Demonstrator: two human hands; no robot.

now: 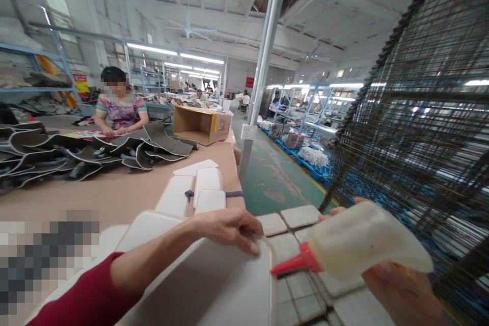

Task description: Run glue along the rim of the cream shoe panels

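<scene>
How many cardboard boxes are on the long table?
1. The cardboard box lies on its side at the far end of the table, beyond the dark sheets. Others may be hidden.

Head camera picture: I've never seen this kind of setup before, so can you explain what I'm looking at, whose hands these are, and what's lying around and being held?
There is no machine here: a person works with two bare hands, and the single picture comes from a camera worn on their head, looking forward and down.

The left hand, on an arm in a dark red sleeve, presses its fingers on the edge of a large white flat panel. The right hand holds a pale squeeze bottle with a red nozzle pointing at that panel's edge.

Beneath the bottle, small pale pads lie on a wire rack; a dark wire mesh frame stands at the right. More white pads sit on the tan worktable, along with dark curved cut pieces and an open cardboard box. A co-worker sits at the far side.
</scene>
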